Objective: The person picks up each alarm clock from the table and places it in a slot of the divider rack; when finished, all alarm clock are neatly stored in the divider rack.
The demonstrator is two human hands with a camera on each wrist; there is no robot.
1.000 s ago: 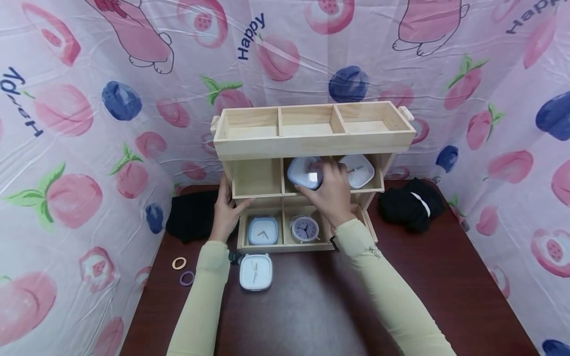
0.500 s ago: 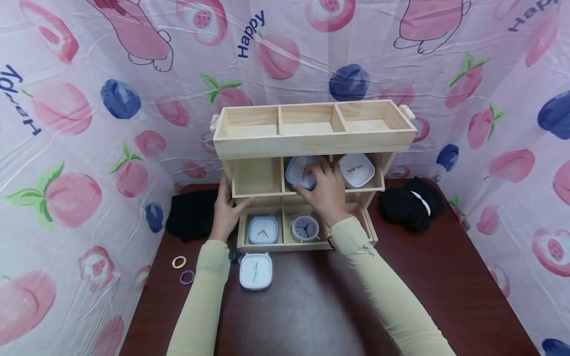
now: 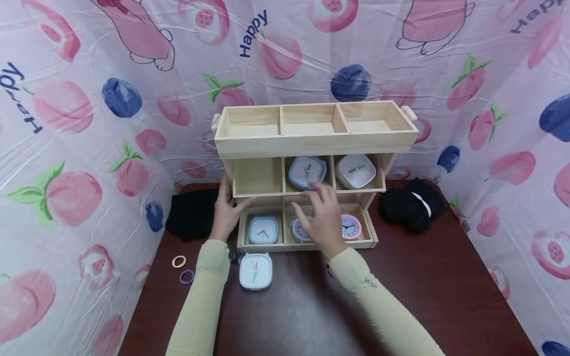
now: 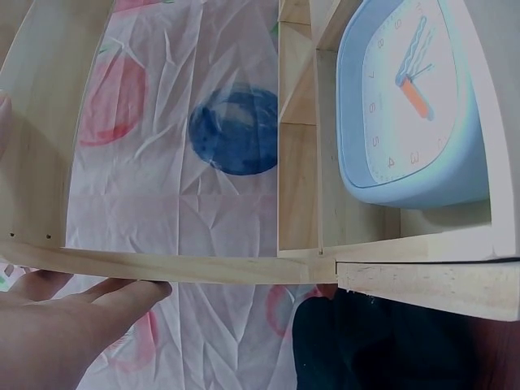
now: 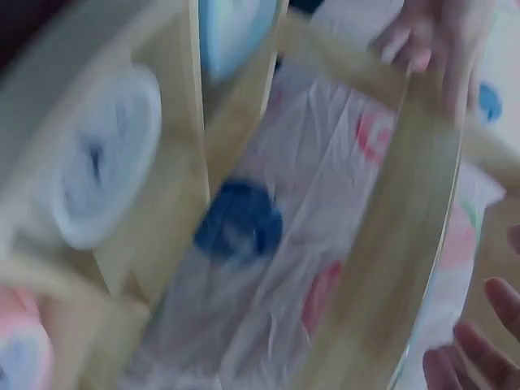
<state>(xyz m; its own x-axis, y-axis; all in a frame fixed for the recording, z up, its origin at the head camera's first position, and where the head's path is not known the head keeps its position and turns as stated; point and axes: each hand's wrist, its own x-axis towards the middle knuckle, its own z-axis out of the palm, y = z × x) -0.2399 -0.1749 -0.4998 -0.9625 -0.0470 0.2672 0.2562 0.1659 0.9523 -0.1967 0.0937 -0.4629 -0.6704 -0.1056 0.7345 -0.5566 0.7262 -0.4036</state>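
Note:
A three-tier wooden organizer (image 3: 316,145) stands on the table. My left hand (image 3: 224,212) grips its left side, thumb at the front edge of the middle tier and fingers along the side panel. In front of the lower tier, my right hand (image 3: 327,217) hangs with spread fingers and holds nothing. Just above its fingertips, a blue-rimmed alarm clock (image 3: 307,172) leans in the centre compartment of the middle tier, with a white clock (image 3: 356,170) to its right. The lower tier holds a blue clock (image 3: 263,231), a pale round clock (image 3: 299,231) partly hidden by my right hand, and a pink clock (image 3: 351,226).
A white square clock (image 3: 256,272) lies on the dark table (image 3: 401,296) before the organizer. Two rings, one tan (image 3: 179,261) and one purple (image 3: 187,277), lie at left. Black cloth (image 3: 196,215) is on the left, another black bundle (image 3: 409,205) on the right.
My right hand has let go of the blue-rimmed clock in the middle tier and drawn down towards me. The pink clock below has come into view. My left hand stays put.

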